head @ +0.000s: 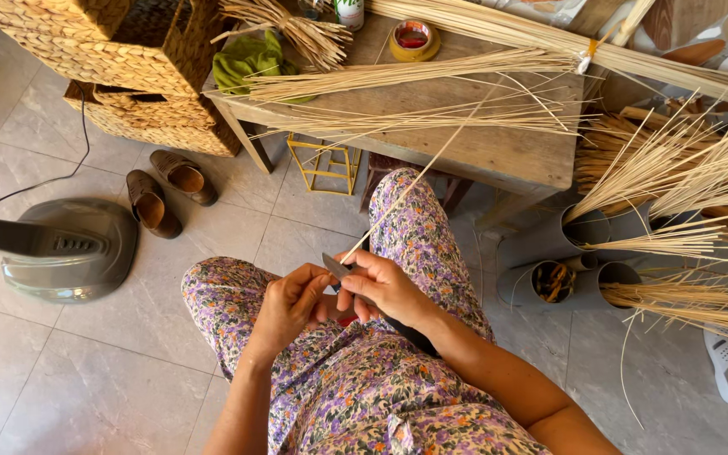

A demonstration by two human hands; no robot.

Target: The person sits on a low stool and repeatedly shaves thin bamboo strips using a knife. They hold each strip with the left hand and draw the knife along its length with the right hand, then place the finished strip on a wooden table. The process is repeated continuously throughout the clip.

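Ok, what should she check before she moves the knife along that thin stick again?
1. Knife gripped firmly in the right hand: ok.
2. Thin strip pinched by the left hand: ok, fingers close around its lower end.
3. Left fingertips out of the blade's path: cannot tell, they sit very close to it.
4. Which way the sharp edge faces: cannot tell, too small.
5. Strip's far end free: not ok, it reaches up among the loose strips on the wooden table.
6. Lap under the blade: not ok, only the floral trousers cover the legs.
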